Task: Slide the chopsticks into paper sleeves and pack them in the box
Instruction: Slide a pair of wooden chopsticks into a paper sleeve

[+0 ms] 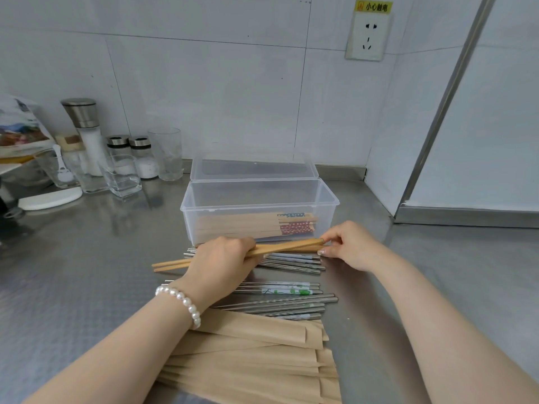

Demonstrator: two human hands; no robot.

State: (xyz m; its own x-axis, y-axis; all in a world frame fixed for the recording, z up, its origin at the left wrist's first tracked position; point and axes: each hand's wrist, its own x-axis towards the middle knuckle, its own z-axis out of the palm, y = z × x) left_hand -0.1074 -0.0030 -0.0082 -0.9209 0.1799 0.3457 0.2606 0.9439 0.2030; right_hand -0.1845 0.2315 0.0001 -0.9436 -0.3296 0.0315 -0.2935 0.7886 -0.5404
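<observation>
My left hand (pixel 221 260) grips a pair of wooden chopsticks (pixel 287 247) near the middle; their thin tips stick out to the left. My right hand (pixel 347 243) pinches their thick right end. The pair hovers just in front of the clear plastic box (pixel 331 199), whose lid stands open behind it. Several sleeved chopsticks (pixel 248 225) lie inside the box. Loose metal chopsticks (pixel 294 265) lie on the counter under my hands, and more metal chopsticks (pixel 280 304) lie nearer to me. A stack of brown paper sleeves (pixel 253 360) sits closest to me.
Salt shakers, a grinder (pixel 83 123) and empty glasses (pixel 166 153) stand at the back left by the tiled wall. A white lid (pixel 51 198) lies on the steel counter at the left. A steel corner post rises at the right.
</observation>
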